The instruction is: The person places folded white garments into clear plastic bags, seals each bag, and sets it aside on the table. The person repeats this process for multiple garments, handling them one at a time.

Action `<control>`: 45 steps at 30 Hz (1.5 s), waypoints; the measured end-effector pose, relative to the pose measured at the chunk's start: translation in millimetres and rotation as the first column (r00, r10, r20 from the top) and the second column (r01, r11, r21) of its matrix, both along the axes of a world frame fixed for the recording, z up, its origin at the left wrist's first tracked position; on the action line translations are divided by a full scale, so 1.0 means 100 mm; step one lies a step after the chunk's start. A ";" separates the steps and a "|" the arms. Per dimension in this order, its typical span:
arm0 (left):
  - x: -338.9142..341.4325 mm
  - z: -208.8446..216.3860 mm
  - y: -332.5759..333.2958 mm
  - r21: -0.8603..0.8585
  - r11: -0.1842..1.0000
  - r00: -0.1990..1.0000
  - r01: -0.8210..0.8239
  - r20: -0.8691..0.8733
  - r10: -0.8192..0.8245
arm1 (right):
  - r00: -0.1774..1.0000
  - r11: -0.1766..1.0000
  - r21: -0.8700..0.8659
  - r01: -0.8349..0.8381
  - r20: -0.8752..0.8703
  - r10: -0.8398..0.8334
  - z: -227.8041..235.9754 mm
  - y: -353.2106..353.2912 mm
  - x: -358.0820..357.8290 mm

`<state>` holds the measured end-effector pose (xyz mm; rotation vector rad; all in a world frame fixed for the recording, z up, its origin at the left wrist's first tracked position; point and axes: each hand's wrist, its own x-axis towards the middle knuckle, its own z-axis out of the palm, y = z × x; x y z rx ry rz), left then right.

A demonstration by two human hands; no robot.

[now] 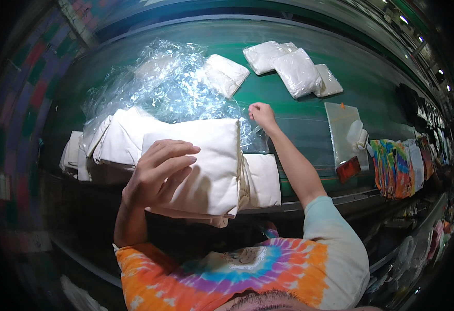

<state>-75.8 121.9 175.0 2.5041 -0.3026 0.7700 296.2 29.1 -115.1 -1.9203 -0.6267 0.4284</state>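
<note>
A thick folded piece of cream-white cloth [211, 150] stands in front of me at the near edge of the green table. My left hand [159, 168] is at its left side with fingers stretched and apart, over the cloth's face; whether they touch it is unclear. My right hand [261, 114] is closed, beyond the cloth at the right edge of a heap of clear plastic bags [185, 93]. What its fingers pinch, if anything, I cannot make out. Another folded white cloth [263, 179] lies just right of the first, and more folded white cloths [126, 137] sit to the left.
Several bagged white packs [297, 72] lie at the far right, and another white pack [226, 75] beside the plastic heap. A clear flat sheet [341, 129], a white roll [361, 139] and a red-brown item [348, 169] are to the right, near colourful folded cloths [392, 168].
</note>
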 end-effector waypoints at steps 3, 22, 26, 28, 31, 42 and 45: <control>0.01 0.00 0.01 0.018 0.997 0.997 -0.076 -0.028 0.076 | 0.995 0.996 0.066 0.067 -0.082 -0.061 -0.34 0.42 0.25; -0.09 -0.17 -0.04 -0.109 0.982 0.979 -0.155 -0.147 0.139 | 0.446 0.906 0.007 0.424 -0.872 -0.202 -0.75 1.94 0.49; -0.08 -0.16 0.00 -0.111 0.985 0.983 -0.130 -0.145 0.113 | 0.495 0.919 -0.115 0.378 -0.814 -0.306 -0.83 2.05 0.55; -0.09 -0.15 0.01 -0.118 0.985 0.983 -0.126 -0.148 0.108 | 0.621 0.928 -0.168 0.332 -0.701 -0.349 -0.92 2.08 0.57; -0.10 -0.16 0.03 -0.133 0.984 0.984 -0.121 -0.150 0.100 | 0.771 0.960 0.000 0.278 -0.596 -0.223 -0.93 2.05 0.54; -0.13 -0.04 0.19 -0.175 0.982 0.995 -0.072 -0.083 0.058 | 0.941 0.778 0.575 0.253 -0.334 -0.059 1.25 0.82 0.71; -0.15 -0.01 0.21 -0.224 0.967 0.992 -0.118 -0.073 0.104 | 0.966 0.716 0.673 0.187 -0.258 -0.011 1.76 0.34 0.50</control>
